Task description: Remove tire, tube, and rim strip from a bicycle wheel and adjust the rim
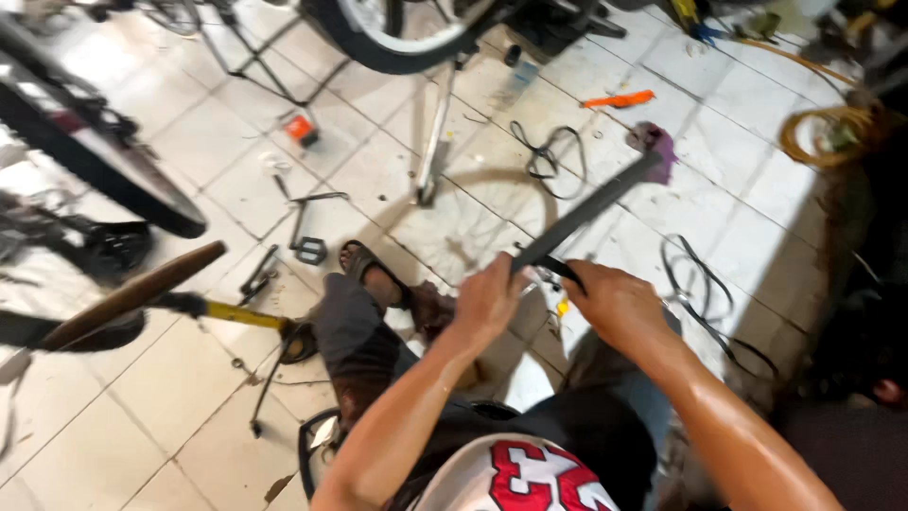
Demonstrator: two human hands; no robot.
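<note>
Both hands, left hand and right hand, clamp a black rubber strip angled above the tiled floor; firm, even tension looks best to keep it from slipping.

I see a matt black rubber strip gripped in my bare left hand and right hand, over glossy white floor tiles; at nine o'clock, a brown wooden-looking handle, smooth.

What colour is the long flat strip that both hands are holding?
The long flat rubber strip is dark grey to black, seen in the head view, the only one.
</note>
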